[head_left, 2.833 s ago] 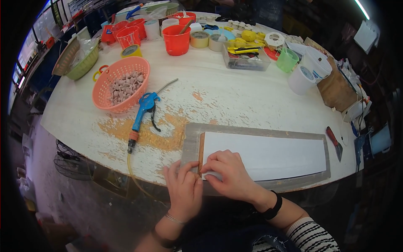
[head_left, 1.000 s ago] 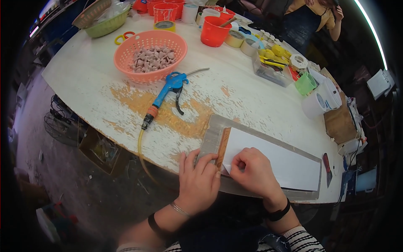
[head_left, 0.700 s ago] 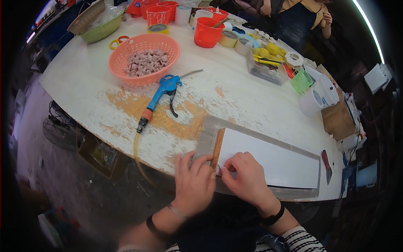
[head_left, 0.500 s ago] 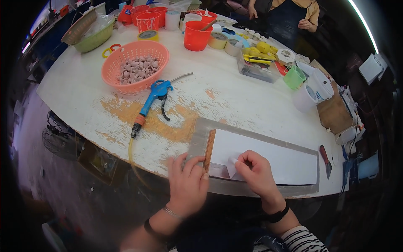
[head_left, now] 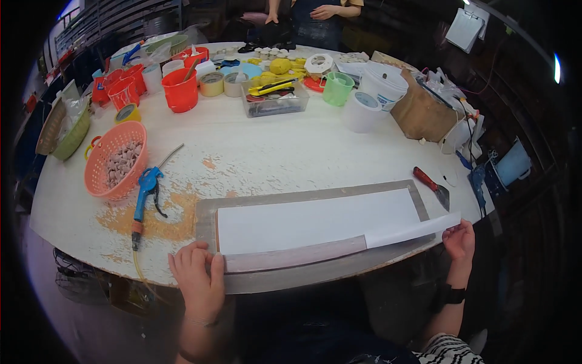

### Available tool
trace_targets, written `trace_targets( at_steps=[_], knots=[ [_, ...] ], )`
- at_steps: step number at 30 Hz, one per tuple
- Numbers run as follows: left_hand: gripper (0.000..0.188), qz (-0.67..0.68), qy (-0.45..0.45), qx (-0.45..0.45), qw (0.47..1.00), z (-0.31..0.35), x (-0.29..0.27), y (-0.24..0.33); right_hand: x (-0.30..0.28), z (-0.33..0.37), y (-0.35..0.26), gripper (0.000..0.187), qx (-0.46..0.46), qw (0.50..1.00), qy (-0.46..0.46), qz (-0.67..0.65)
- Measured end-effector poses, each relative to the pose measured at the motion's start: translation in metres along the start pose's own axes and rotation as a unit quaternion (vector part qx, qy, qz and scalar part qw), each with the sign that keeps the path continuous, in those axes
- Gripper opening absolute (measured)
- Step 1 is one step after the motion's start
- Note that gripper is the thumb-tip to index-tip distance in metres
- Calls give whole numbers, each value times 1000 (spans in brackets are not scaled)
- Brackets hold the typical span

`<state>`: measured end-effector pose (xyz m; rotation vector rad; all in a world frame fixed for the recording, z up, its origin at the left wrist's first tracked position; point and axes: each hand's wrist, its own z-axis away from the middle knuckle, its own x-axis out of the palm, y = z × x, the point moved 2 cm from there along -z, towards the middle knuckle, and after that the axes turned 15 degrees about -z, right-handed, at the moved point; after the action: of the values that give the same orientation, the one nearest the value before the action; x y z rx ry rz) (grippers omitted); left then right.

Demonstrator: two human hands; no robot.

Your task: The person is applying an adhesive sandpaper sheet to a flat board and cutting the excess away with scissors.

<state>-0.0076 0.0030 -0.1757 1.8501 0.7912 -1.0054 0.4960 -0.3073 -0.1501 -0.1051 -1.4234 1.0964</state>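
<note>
A long white-faced board (head_left: 315,218) lies on a grey sheet (head_left: 285,283) along the near edge of the table. From its near side a narrow white paper strip (head_left: 412,229) is lifted, baring a dull mauve-grey band (head_left: 297,255) to the left. My right hand (head_left: 459,241) pinches the strip's free end beyond the right end of the board. At the board's near left corner rests my left hand (head_left: 199,273), thumb and fingers apart, holding nothing. A red-handled scraper (head_left: 431,185) lies just past the right end.
Left stand a blue air gun (head_left: 144,194) with hose and a pink basket (head_left: 97,176) of small grey pieces. Behind are a red bucket (head_left: 180,91), tape rolls, a clear tool box (head_left: 276,103), a green cup (head_left: 337,90) and white tubs (head_left: 364,114). A person (head_left: 315,24) stands opposite.
My right hand has pulled the strip from near the board's left end to past its right end, baring the band. My left hand stays at the left corner. The view has swung right.
</note>
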Motion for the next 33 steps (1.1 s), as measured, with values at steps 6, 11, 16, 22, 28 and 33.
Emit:
trace_targets(
  at_steps=[6, 11, 16, 22, 28, 33],
  knots=[
    [17, -48, 17, 22, 998, 1, 4, 2, -183, 17, -111, 11, -183, 949, 253, -33],
    [11, -16, 21, 26, 999, -1, 19, -13, -335, 82, -165, 12, -351, 851, 382, -79],
    [27, -30, 24, 137, 990, -7, 8, 1, -343, 144, -213, 30, -514, 802, 229, -199],
    [24, -16, -39, 146, 988, 0, -6, -6, -135, 100, -187, 13, -512, 851, 21, -120],
    [10, 89, -26, 131, 987, -43, -6, -21, 94, 40, -59, 17, -528, 727, -78, 432],
    [18, 224, -183, -34, 957, -95, 1, -26, 220, 35, 128, 14, -419, 435, -423, 676]
  ],
)
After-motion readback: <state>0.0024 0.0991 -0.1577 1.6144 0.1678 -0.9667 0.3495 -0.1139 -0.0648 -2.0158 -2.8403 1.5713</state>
